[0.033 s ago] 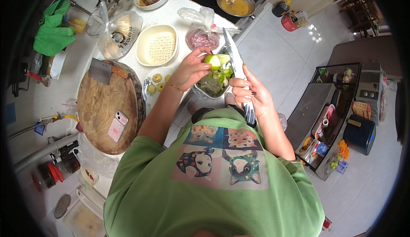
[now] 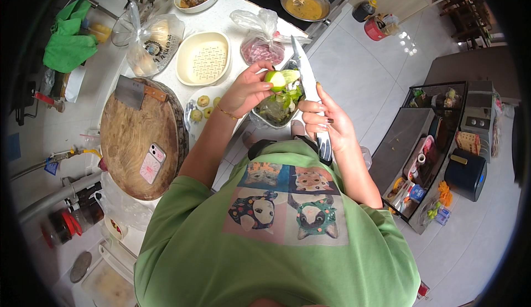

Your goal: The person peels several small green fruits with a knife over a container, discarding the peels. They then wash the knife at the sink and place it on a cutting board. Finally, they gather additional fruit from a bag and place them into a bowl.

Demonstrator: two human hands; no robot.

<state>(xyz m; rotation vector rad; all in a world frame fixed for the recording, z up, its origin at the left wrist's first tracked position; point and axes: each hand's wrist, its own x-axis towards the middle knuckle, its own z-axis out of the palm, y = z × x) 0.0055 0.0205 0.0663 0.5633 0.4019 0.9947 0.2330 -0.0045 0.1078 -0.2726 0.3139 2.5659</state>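
My left hand (image 2: 249,92) pinches a roundish, bright green fruit or vegetable (image 2: 275,79), partly peeled to pale flesh; its exact kind is unclear. In my right hand (image 2: 330,118) is a long knife (image 2: 307,74) with a dark-and-white handle, blade pointing up and away. A small gap separates the blade from the green piece. Both hands are over a bin (image 2: 276,120) lined with clear plastic, where leafy green scraps and peelings (image 2: 287,101) lie. Beside my left wrist, a plate (image 2: 212,92) on the counter bears several pale green, peeled pieces (image 2: 203,101).
A cleaver (image 2: 133,92) and a phone (image 2: 152,163) lie on the round wooden chopping board (image 2: 119,141). Past my left hand stand a cream basket (image 2: 212,74) and a bag of raw meat (image 2: 258,47). A pan of yellow soup (image 2: 304,4) sits by the stove; a black rack (image 2: 406,157) stands right.
The knife and my right hand have shifted slightly right, away from the green piece. My left hand keeps its place and its hold.
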